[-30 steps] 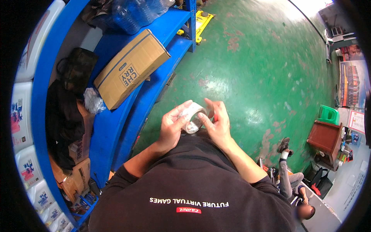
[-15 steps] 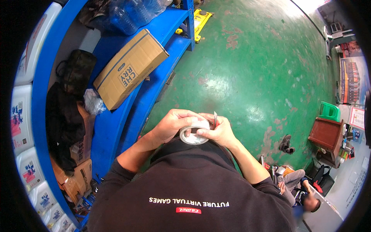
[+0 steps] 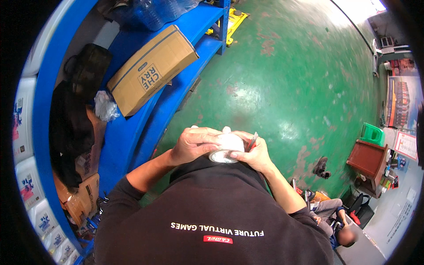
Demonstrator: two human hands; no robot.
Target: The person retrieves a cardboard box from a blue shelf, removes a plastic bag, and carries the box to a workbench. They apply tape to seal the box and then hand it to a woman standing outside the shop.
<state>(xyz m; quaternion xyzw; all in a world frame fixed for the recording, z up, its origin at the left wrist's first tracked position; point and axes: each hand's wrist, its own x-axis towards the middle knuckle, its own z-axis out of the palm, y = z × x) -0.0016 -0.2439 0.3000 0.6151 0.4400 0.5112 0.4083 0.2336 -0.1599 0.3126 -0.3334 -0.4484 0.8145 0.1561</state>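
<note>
A roll of clear-looking packing tape [image 3: 230, 142] is held in front of my waist, between both hands. My left hand [image 3: 194, 143] is closed on its left side, the fingers over the top and the thumb at the near rim. My right hand [image 3: 259, 155] grips the roll's right side, with the thumb pressed on the near edge. A slim box cutter [image 3: 253, 140] also sticks up from the right hand, its blade pointing away from me. The fingers behind the roll are partly hidden.
To the left, a blue shelf [image 3: 115, 152] carries a long cardboard box [image 3: 150, 73], dark bags [image 3: 90, 66] and crumpled plastic [image 3: 106, 107]. A yellow jack [image 3: 235, 22] stands beyond it on the green floor [image 3: 282, 88]. At right are a brown cabinet [image 3: 367, 160], shoes [image 3: 322, 168] and a seated person [image 3: 329, 212].
The tape roll has tilted, so its open centre faces me less and its outer surface shows more. My left hand has shifted over its top. The box cutter leans further right.
</note>
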